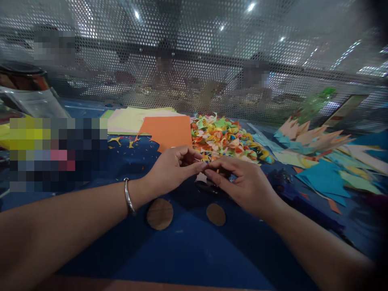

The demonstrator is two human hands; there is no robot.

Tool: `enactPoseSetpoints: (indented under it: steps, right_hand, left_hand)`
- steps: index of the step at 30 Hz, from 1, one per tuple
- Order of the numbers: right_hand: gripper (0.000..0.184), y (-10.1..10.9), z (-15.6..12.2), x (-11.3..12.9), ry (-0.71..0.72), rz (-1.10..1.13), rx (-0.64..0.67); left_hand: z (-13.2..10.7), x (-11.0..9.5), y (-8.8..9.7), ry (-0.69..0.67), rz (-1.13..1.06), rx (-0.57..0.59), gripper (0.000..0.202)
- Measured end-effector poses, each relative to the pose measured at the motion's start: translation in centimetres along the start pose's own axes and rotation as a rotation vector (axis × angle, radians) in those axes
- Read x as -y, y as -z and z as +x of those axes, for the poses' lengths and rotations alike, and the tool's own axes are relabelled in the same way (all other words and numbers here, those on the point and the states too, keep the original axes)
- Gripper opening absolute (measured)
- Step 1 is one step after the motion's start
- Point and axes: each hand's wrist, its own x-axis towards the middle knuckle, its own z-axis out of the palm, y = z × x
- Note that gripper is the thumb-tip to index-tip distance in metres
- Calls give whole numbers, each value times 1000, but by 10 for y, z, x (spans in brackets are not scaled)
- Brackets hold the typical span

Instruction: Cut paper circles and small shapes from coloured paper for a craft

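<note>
My left hand (174, 167), with a silver bangle (129, 196) at the wrist, and my right hand (242, 182) meet fingertip to fingertip above the table. Both are closed in a pinch, and whatever they hold is too small or too hidden to name. Below the fingers lies a pale, cut-looking piece (203, 178) beside something dark. Nearer to me are a larger brown cardboard disc (160, 214) and a smaller brown disc (216, 214), both flat on the blue tabletop (182, 258). Just beyond the fingers is a heap of small folded, curled paper pieces (227, 135) in many colours.
An orange sheet (169, 131) overlaps a stack of pale paper (130, 119). To the right are a dark blue tool like a glue gun (303, 202), blue paper (325, 180) and pointed folded paper (309, 137). A perforated metal screen (194, 52) stands behind; a clear container (34, 103) is left.
</note>
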Motion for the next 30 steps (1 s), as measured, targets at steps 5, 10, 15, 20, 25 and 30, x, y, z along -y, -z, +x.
enactPoseSetpoints:
  steps: [5,10,15,20,25,30]
  right_hand:
    - [17,0,0,0,16,0,3]
    - [19,1,0,1,-10,-13,-3]
    - [20,3,1,2,-10,-24,-15]
    - [20,5,0,-1,-7,-67,-46]
    - [21,8,0,-4,-1,-65,-51]
    - [22,9,1,-4,-15,-52,-47]
  left_hand:
    - [0,-2,0,19,-46,16,28]
    - [-1,-8,4,27,-116,43,25]
    - [0,-10,9,82,-185,95,24]
    - [1,-9,11,103,-215,81,30]
    - [2,-10,12,114,-225,101,30]
    - [2,-8,12,108,-235,113,32]
